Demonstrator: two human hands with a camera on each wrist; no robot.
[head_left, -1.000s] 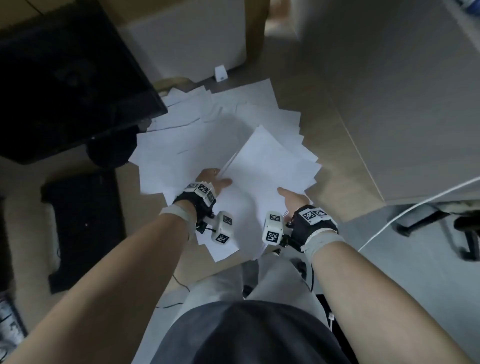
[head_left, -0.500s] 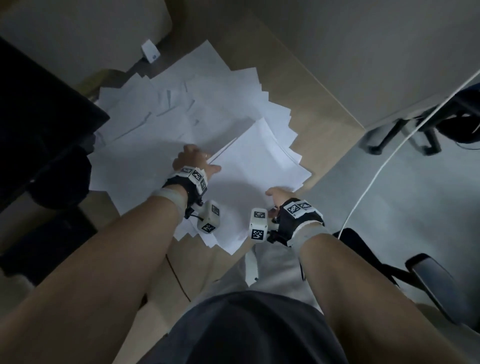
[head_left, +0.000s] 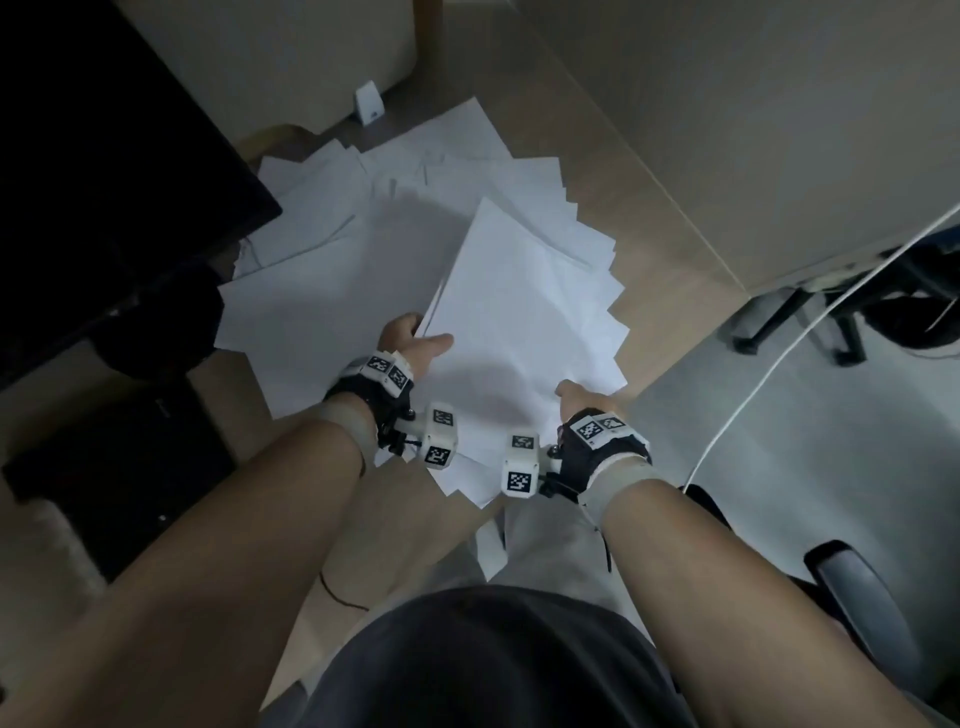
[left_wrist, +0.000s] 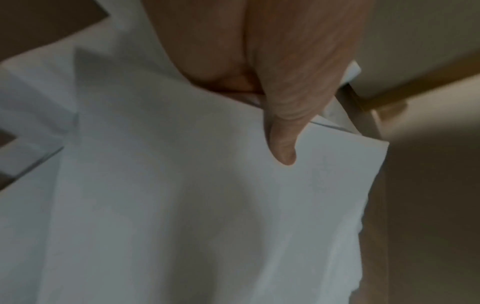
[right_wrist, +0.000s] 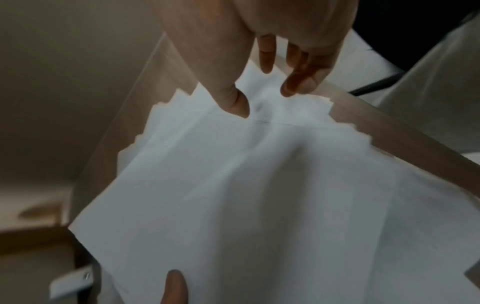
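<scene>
Light wood desk (head_left: 660, 244), right edge running diagonal. White sheets (head_left: 311, 312) fanned loose across middle, overlapping, corners jagged, spread from back to front edge, stopping short of right edge. Black monitor (head_left: 93, 171) at left, overhanging sheets. Its dark base (head_left: 150, 332) just beside sheets' left margin. Small white block (head_left: 369, 102) upright at back, just beyond farthest sheet. Black flat slab (head_left: 119, 467) front left, apart from sheets; too dark to tell what.
</scene>
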